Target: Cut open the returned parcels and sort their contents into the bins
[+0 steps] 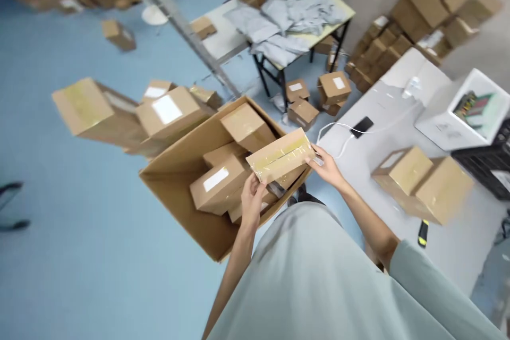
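Note:
Between my two hands is a small cardboard box (280, 156), sealed along its top with shiny yellowish tape. My left hand (252, 196) grips its near left end with fingers closed. At the opposite end my right hand (324, 166) pinches the right edge. The held box is over a large open carton (175, 202), which contains several smaller brown boxes. One of those, a box with a white label (217, 183), lies just left of my left hand. The held box hides part of the carton's contents and its near right rim.
On the right, a white table (358, 159) bears taped boxes (422, 180), a phone (362, 127) with a cable, a yellow-black cutter (423, 234) and a white bin (450, 117). Labelled boxes (171, 111) lie behind the carton. Grey parcels (287, 16) cover a farther table.

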The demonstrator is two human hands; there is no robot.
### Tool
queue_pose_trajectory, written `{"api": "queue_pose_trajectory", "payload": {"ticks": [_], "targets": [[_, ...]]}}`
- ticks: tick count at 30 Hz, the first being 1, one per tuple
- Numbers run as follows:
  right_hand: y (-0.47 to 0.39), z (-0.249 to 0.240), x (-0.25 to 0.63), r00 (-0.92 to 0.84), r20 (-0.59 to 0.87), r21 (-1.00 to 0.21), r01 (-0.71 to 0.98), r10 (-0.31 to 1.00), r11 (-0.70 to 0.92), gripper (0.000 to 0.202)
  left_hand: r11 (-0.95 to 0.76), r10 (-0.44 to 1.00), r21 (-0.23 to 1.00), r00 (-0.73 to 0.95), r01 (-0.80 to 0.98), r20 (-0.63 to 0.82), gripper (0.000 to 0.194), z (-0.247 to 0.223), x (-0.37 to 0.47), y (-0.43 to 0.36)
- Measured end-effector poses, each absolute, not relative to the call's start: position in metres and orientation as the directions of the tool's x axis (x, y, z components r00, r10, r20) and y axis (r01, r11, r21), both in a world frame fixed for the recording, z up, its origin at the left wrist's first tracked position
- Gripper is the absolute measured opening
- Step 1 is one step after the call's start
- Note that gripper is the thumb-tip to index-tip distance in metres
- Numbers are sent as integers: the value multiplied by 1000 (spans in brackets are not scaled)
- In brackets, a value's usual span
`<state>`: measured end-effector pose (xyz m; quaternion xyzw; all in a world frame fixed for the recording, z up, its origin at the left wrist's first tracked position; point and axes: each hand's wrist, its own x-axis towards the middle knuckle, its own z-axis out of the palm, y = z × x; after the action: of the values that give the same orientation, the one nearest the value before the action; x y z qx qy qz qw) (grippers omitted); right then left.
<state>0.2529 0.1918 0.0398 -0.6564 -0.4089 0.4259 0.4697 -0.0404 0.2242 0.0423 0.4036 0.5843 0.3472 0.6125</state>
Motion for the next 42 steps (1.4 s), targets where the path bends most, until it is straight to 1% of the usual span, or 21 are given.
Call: {"api": "queue_pose_trajectory", "payload": {"ticks": [3, 6, 9, 11, 14, 17, 19, 20, 22, 24, 27, 29, 31, 36, 39, 42], "targets": [[122, 67, 276, 517, -101, -965, 157, 850, -210, 89, 340, 896, 937, 274, 79, -349, 66, 56, 1, 214], [38, 92, 298, 697, -64, -948, 180, 714, -261, 87, 257, 843, 962, 466, 90, -269, 67, 67, 56, 193], [-52, 114, 320, 833, -49, -930, 163, 551, -328, 89, 187, 748, 978, 632, 94, -204, 66, 83, 116, 156], [-111, 127, 337, 903, -28, -921, 143, 428, -362, 90, 179, 650, 979, 736, 94, -190, 64, 97, 152, 123], [-197, 144, 369, 973, 22, -904, 117, 228, -410, 85, 261, 432, 957, 872, 125, -231, 61, 121, 194, 62], [-277, 156, 414, 990, 125, -877, 144, 71, -458, 71, 422, 114, 876, 945, 232, -306, 61, 134, 234, -12], [-327, 158, 456, 977, 211, -842, 194, 24, -503, 58, 520, -107, 786, 938, 335, -330, 59, 132, 267, -66], [-349, 156, 480, 970, 244, -820, 217, 21, -530, 51, 556, -185, 742, 926, 375, -329, 59, 128, 287, -93], [-389, 150, 534, 964, 261, -784, 245, 56, -571, 41, 600, -262, 680, 907, 420, -329, 57, 115, 330, -145], [-420, 137, 590, 968, 220, -780, 249, 121, -574, 37, 616, -263, 657, 900, 434, -348, 52, 98, 375, -192], [-445, 110, 672, 965, 116, -817, 228, 237, -529, 39, 613, -210, 653, 889, 444, -407, 47, 68, 439, -246], [-448, 89, 722, 955, 58, -830, 208, 291, -518, 41, 612, -158, 654, 879, 445, -450, 49, 49, 477, -271], [-441, 65, 766, 950, -1, -827, 175, 313, -534, 41, 608, -91, 661, 865, 440, -493, 51, 31, 511, -287], [-395, 10, 843, 927, -162, -834, 55, 339, -549, 48, 565, 43, 677, 802, 473, -596, 53, -4, 585, -291], [-370, -11, 858, 909, -227, -849, -9, 350, -528, 55, 536, 135, 662, 721, 524, -680, 60, -17, 614, -280], [-364, -25, 854, 870, -263, -843, 3, 418, -538, 56, 525, 168, 650, 682, 549, -712, 59, -22, 626, -271]]}}
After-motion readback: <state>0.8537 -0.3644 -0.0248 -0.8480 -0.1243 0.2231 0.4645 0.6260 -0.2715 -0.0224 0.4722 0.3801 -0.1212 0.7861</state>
